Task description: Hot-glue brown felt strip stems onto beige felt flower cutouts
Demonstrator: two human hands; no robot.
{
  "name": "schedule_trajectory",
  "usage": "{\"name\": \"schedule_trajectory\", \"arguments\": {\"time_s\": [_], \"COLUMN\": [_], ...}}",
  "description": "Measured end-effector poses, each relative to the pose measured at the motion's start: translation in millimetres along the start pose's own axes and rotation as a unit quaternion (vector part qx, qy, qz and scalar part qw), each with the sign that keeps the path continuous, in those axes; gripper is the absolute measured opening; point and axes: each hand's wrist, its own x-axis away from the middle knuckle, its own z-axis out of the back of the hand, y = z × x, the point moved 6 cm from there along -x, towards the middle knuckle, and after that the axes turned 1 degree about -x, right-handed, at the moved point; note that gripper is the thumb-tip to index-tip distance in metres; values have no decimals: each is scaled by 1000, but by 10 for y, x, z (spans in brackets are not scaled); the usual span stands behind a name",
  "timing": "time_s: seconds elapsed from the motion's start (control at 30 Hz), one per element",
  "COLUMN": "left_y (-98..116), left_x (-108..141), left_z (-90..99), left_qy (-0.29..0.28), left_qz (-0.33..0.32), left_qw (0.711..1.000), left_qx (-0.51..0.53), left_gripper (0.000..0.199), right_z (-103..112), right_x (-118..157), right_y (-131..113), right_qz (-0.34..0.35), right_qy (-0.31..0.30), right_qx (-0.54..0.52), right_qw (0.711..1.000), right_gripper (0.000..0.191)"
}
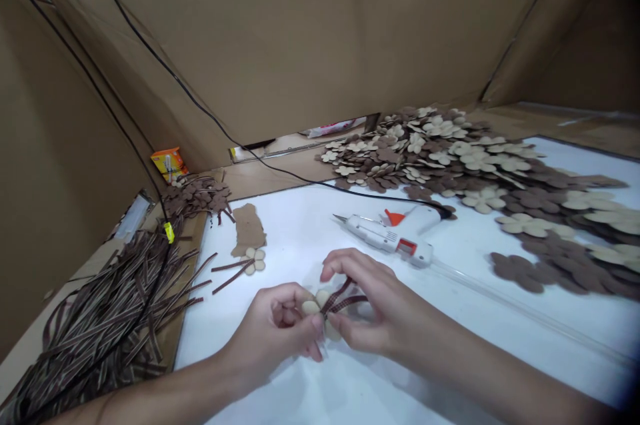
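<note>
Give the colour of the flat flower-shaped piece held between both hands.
Pale beige flower-shaped piece, in the head view.

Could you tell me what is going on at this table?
A person holds a cream flower cutout in the left hand and pinches brown ribbon strips against it with the right hand. A white hot glue gun lies just beyond the hands on the white table. Heaps of flower cutouts lie to the right, and a bundle of brown strips to the left.
</note>
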Motion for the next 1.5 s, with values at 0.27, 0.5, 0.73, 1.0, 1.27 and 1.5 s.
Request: {"name": "schedule_trajectory", "arguments": {"time_s": [0.27,0.5,0.73,1.0,1.27,1.5], "left_y": [35,34,170,130,203,210], "left_x": [-38,-36,8,-1,-7,-25], "left_z": [121,109,149,141,164,182], "left_qy": [105,74,64,43,96,110], "left_qz": [-39,-46,-109,-119,-131,-135], "left_qw": [992,996,989,989,985,985], "left_qx": [50,10,-81,-74,-49,15], "left_gripper": [28,23,19,16,16,11], "right_z": [178,90,41,73,111,110], "right_x": [48,7,27,4,31,45], "right_y": [35,-149,-107,-123,-220,-219], "right_qz": [-104,-19,-25,-22,52,62], "right_qy": [83,-9,-22,-20,-4,5], "right_qx": [-25,-50,-45,-36,7,-3], "right_qw": [991,999,998,999,999,998], "right_gripper": [33,8,9,8,8,7]}}
